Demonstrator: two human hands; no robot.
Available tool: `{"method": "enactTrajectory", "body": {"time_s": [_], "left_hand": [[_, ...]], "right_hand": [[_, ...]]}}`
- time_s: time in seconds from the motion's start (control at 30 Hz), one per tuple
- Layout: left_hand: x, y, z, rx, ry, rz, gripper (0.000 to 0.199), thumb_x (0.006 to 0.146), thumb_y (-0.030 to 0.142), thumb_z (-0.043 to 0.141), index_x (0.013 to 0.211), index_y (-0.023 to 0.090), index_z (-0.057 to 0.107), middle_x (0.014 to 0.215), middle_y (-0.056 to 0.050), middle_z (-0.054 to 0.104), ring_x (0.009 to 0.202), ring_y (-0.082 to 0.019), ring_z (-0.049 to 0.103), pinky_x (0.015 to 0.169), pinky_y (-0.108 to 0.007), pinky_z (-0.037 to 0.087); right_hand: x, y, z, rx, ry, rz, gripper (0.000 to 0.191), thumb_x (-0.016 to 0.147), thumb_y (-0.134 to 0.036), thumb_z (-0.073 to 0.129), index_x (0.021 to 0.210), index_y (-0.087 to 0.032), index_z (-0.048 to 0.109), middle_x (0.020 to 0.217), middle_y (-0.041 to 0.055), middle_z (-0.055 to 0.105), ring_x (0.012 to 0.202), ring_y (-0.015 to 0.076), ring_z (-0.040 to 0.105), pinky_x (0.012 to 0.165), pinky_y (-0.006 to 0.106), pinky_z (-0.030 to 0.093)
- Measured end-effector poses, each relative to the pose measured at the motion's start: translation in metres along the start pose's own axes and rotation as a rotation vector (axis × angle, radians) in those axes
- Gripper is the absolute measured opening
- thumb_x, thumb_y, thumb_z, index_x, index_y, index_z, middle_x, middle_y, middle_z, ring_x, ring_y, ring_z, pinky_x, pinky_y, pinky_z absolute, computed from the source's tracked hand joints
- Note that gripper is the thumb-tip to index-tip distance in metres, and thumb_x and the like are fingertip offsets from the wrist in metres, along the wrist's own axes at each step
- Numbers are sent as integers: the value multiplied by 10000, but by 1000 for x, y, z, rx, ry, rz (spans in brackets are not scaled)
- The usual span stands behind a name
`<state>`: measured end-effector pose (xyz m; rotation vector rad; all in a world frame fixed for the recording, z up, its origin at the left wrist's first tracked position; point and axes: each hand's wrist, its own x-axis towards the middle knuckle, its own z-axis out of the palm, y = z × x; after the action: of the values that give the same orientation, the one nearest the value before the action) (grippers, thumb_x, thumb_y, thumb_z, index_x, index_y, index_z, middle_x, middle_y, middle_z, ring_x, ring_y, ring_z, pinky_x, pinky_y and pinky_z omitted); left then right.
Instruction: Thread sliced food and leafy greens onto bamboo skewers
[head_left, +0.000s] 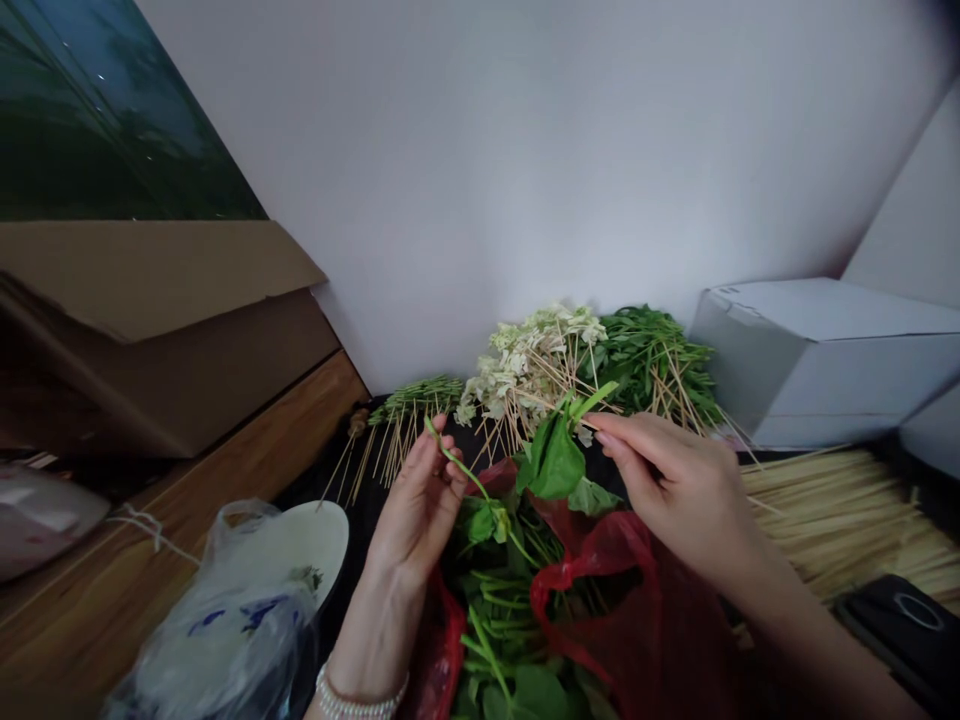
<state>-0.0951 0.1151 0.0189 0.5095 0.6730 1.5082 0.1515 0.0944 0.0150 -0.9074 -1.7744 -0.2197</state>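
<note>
My left hand (427, 490) pinches a thin green leafy stem (459, 462) between thumb and fingers; its leaves hang down to the right. Opposite it, my right hand (667, 465) is closed on a wooden skewer, mostly hidden by the fingers. Folded green leaves (556, 458) sit at the skewer's end, with a pale green stem sticking up. Below both hands, a red plastic bag (622, 610) lies open, full of loose leafy greens (499, 600).
Against the wall lie skewered green bundles (420, 395), pale cabbage-like leaves (547, 340) and dark greens (652, 350). Bare skewers (847, 510) and a black phone-like object (900, 625) are at right. A white bowl (334, 535), clear plastic bag (225, 620), cardboard box (187, 370) and white box (825, 350) flank the space.
</note>
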Motion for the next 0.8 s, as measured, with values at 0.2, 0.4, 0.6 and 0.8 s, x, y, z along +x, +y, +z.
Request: {"method": "enactTrajectory", "body": {"time_s": [0.2, 0.4, 0.6, 0.8], "left_hand": [[-12, 13, 3, 46, -39, 85, 250, 797, -27, 718, 976, 147, 739, 891, -21, 732, 759, -84, 699, 667, -120, 576], [-29, 31, 15, -159, -299, 136, 272, 758, 67, 821, 930, 222, 679, 792, 72, 671, 695, -77, 654, 704, -210, 583], [-17, 10, 0, -229, -195, -83, 220, 920, -13, 576, 1031, 147, 677, 834, -4, 663, 680, -44, 647, 593, -92, 520], [-13, 1, -7, 25, -85, -36, 193, 846, 38, 722, 1009, 142, 727, 830, -10, 705, 692, -68, 672, 651, -137, 581]], "right_hand": [[1, 0, -1, 16, -19, -1, 230, 991, -104, 526, 1134, -199, 679, 991, 52, 761, 846, 157, 728, 750, 278, 576], [0, 0, 0, 15, -19, -1, 222, 977, -95, 537, 1121, -176, 687, 992, 59, 757, 855, 162, 726, 775, 280, 569], [-1, -3, 1, 30, -33, -2, 233, 986, -92, 528, 1136, -188, 677, 982, 49, 751, 844, 151, 718, 765, 276, 561], [-5, -5, 5, 65, -77, -3, 233, 997, -115, 529, 1169, -196, 665, 986, 50, 740, 844, 150, 705, 785, 280, 560]]}}
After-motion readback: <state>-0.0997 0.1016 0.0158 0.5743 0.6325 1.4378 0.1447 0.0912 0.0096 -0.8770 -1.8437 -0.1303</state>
